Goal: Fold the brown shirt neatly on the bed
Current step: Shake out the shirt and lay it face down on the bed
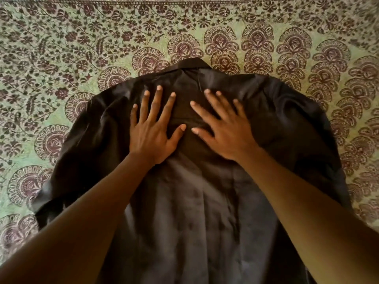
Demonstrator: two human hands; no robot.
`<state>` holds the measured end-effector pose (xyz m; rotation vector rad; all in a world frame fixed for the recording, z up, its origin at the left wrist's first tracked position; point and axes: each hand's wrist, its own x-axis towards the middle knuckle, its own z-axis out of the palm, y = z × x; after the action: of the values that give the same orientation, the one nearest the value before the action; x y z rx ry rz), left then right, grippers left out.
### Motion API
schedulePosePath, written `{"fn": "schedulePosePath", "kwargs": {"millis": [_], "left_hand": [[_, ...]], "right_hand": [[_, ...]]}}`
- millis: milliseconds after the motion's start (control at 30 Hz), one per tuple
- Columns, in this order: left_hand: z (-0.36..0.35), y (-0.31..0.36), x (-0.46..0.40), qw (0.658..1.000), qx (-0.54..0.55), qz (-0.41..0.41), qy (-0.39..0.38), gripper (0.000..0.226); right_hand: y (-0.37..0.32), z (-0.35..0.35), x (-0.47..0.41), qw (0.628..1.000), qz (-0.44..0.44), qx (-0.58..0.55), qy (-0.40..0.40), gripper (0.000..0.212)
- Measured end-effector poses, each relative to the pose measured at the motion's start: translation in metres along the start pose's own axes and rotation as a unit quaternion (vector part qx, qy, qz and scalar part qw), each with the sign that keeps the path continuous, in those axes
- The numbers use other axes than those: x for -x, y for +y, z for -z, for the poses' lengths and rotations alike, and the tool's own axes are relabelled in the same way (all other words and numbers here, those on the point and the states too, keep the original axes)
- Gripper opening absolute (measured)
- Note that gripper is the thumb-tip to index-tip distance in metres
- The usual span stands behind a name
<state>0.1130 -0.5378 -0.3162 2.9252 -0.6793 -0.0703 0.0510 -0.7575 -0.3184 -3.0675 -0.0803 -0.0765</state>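
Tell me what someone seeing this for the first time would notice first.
The dark brown collared shirt spread across the middle, collar at the far end. The left hand and right hand press flat, fingers spread, just below the collar. Around it lies the green bedspread with maroon floral print.

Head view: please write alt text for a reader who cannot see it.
Left hand and right hand press flat, fingers spread, on a brown shirt lying collar away on a green floral bedspread.

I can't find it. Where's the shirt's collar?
In the head view, the collar is at the far end of the brown shirt, beyond both hands' fingertips, against the patterned bedspread.
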Motion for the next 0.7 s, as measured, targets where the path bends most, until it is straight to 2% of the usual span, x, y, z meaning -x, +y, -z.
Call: {"fn": "schedulePosePath", "kwargs": {"millis": [100, 167, 233, 267, 333, 400, 433, 500, 633, 700], "left_hand": [[0.005, 0.003, 0.0, 1.0, -0.015, 0.0, -0.02, 0.079], [0.01, 0.002, -0.005, 0.997, -0.012, 0.0, -0.076, 0.078], [0.018, 0.008, -0.01, 0.992, -0.005, 0.03, -0.124, 0.078], [0.025, 0.017, -0.007, 0.992, -0.008, 0.047, -0.114, 0.077], [0.038, 0.046, 0.016, 0.997, 0.003, 0.067, -0.03, 0.07], [0.034, 0.069, 0.051, 0.997, 0.061, 0.036, -0.004, 0.063], [0.028, 0.075, 0.069, 0.996, 0.081, 0.018, -0.027, 0.063], [0.008, 0.075, 0.094, 0.997, 0.045, -0.007, -0.063, 0.064], [-0.009, 0.07, 0.094, 0.998, 0.008, -0.023, -0.062, 0.066], [-0.002, 0.071, 0.091, 0.996, 0.029, -0.022, -0.083, 0.066]], "right_hand": [[0.052, 0.006, 0.005, 0.991, -0.129, 0.019, 0.014, 0.068], [0.081, 0.013, 0.008, 0.982, -0.185, -0.016, -0.022, 0.073], [0.073, 0.027, 0.005, 0.98, -0.195, -0.026, -0.033, 0.076], [0.056, 0.033, 0.005, 0.983, -0.184, -0.019, -0.019, 0.075], [0.017, 0.042, 0.018, 0.99, -0.139, -0.016, 0.023, 0.068], [-0.02, 0.038, 0.056, 0.997, -0.075, -0.027, 0.011, 0.063], [-0.029, 0.034, 0.08, 0.998, -0.059, -0.032, -0.012, 0.063], [-0.014, 0.024, 0.12, 0.997, -0.05, -0.026, -0.05, 0.063], [0.055, 0.019, 0.136, 0.982, -0.183, 0.024, -0.026, 0.064], [0.046, 0.028, 0.128, 0.97, -0.244, -0.009, -0.015, 0.066]]}}
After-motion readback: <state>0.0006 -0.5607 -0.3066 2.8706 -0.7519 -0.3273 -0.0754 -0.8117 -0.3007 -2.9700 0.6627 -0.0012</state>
